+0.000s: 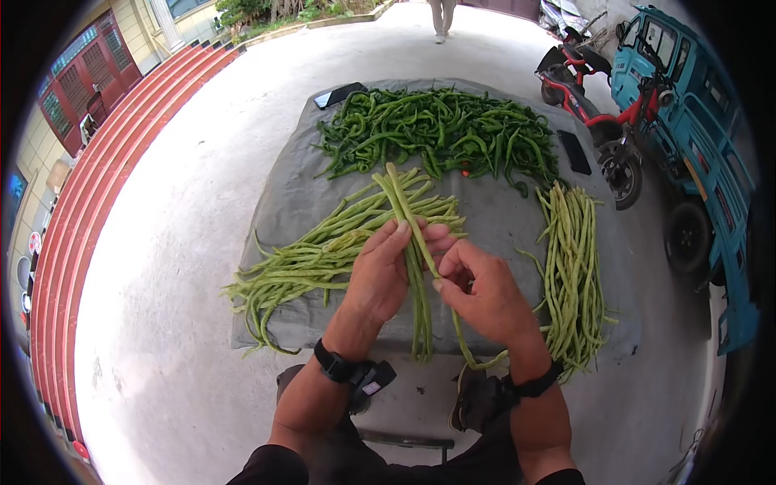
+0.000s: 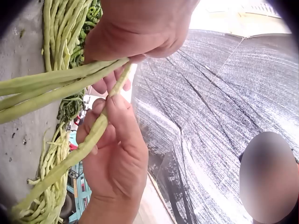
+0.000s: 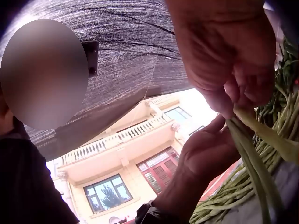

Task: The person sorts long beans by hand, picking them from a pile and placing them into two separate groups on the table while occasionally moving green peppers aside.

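Note:
My left hand [image 1: 381, 271] grips a few long green beans [image 1: 418, 319] over the middle of the cloth-covered table. Their upper ends stick out above its thumb, and the lower ends hang toward the near edge. Right beside it, my right hand [image 1: 491, 295] pinches a single long bean [image 2: 88, 140] between thumb and fingers. This bean crosses the left hand's beans near the top, and its free end trails down to the right. A loose pile of long beans [image 1: 315, 259] lies left of the hands. Another bundle of long beans [image 1: 574, 275] lies lengthwise at the right.
A heap of green peppers [image 1: 444, 129] covers the back of the grey cloth [image 1: 497, 206]. One phone [image 1: 339, 95] lies at the back left, another phone [image 1: 575, 152] at the right edge. A red bike [image 1: 586, 101] and teal cargo vehicle [image 1: 699, 113] stand beyond. A person's legs [image 1: 442, 16] show far back.

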Tool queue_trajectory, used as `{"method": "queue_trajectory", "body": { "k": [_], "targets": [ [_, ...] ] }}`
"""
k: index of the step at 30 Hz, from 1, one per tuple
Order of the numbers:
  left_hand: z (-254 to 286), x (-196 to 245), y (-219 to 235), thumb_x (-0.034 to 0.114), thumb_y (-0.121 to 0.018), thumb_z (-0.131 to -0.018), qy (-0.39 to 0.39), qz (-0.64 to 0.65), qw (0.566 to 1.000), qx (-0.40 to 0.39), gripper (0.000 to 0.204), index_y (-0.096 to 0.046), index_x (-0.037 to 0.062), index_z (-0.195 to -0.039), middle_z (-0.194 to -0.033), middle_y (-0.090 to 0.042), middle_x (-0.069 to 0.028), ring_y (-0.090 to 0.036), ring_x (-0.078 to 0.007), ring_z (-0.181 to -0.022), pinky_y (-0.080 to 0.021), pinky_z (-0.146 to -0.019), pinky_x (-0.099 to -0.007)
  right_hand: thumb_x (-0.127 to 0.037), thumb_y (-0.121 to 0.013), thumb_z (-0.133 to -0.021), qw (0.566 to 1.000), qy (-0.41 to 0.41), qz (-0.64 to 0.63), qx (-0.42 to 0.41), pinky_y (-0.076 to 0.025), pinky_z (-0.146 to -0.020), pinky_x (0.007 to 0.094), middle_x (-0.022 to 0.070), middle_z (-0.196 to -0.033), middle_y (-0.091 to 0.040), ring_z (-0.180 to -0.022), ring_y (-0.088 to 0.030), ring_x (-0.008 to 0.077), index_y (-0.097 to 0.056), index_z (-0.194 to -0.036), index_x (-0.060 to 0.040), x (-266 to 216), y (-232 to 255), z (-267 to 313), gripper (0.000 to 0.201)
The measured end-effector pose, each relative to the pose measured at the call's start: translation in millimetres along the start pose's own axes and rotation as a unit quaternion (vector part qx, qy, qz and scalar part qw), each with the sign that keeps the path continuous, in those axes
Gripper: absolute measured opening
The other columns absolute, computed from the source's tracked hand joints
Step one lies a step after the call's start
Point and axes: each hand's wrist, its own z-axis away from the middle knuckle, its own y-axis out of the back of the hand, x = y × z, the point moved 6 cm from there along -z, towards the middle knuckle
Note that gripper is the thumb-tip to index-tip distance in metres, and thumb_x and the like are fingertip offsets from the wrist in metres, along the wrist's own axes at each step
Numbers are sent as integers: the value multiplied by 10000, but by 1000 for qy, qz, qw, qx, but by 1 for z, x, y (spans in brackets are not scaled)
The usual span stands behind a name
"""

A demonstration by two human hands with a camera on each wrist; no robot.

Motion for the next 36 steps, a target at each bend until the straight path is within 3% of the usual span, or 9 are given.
{"method": "queue_trajectory", "body": {
  "k": [2, 5, 8, 14, 17, 19, 23, 32, 36],
  "targets": [
    [0, 2, -1, 214, -483, -1145, -7, 17, 1000, -8, 277, -596, -2, -1277, -1225, -714, -175, -702, -337, -1190, -562, -1055, -463, -5, -750, -904, 1000, 3, -5, -5, -496, -633, 280, 18, -834, -642, -720, -600, 77, -596, -971, -12, 2, -2, 0, 167],
    [-1, 1, 4, 218, -509, -1136, 1, 48, 998, -29, 273, -584, 6, -1290, -1119, -709, -130, -710, -309, -1141, -577, -1009, -441, -9, -754, -914, 999, -4, -34, -8, -494, -643, 274, 12, -846, -639, -725, -591, 75, -593, -973, -15, 8, -6, -2, 171],
    [-3, -1, 9, 221, -518, -1133, -1, 71, 997, -41, 269, -573, 12, -1294, -1033, -668, -88, -704, -269, -1046, -584, -949, -424, -45, -756, -897, 999, -9, -48, -14, -542, -682, 335, 87, -795, -683, -728, -680, 151, -601, -971, 13, 13, -10, -3, 181],
    [-4, 3, 6, 234, -513, -1138, -29, 57, 998, -25, 270, -564, 17, -1289, -975, -587, -38, -609, -190, -883, -559, -853, -387, -61, -776, -886, 999, -13, -18, -24, -554, -717, 358, 116, -844, -707, -768, -702, 205, -609, -981, 16, 12, -12, -3, 207],
    [-2, 14, 4, 237, -518, -1138, -45, 65, 996, -29, 287, -550, 11, -1313, -945, -539, -12, -519, -125, -805, -497, -767, -325, -85, -802, -866, 998, 8, -13, -62, -517, -672, 342, 90, -811, -664, -719, -645, 174, -608, -976, -2, 14, -22, -1, 238],
    [-2, 27, 4, 218, -498, -1147, -74, 56, 995, -41, 283, -542, 3, -1326, -941, -521, -5, -481, -102, -785, -462, -731, -299, -111, -796, -854, 996, 36, 6, -81, -524, -687, 382, 136, -812, -671, -732, -663, 252, -608, -974, 11, 24, -31, 1, 254],
    [-4, 46, 19, 200, -469, -1159, -89, 61, 994, -31, 264, -550, -3, -1308, -930, -516, -5, -475, -103, -775, -451, -712, -297, -160, -781, -853, 985, 40, 55, -158, -527, -708, 430, 179, -827, -686, -758, -677, 347, -612, -954, 23, 29, -39, 4, 269],
    [-3, 57, 27, 161, -401, -1176, -92, 67, 993, -6, 266, -523, -26, -1319, -933, -481, -16, -448, -95, -761, -409, -667, -277, -237, -774, -876, 964, 96, 12, -249, -517, -709, 462, 183, -811, -703, -752, -680, 352, -645, -921, 24, 33, -53, 10, 295],
    [-4, 55, 26, 173, -401, -1179, -85, 75, 994, -8, 272, -533, -26, -1307, -923, -482, -14, -443, -99, -751, -403, -657, -278, -241, -760, -896, 957, 74, 62, -274, -517, -708, 459, 183, -815, -705, -754, -682, 342, -653, -906, 24, 34, -56, 13, 286]
  ]
}}
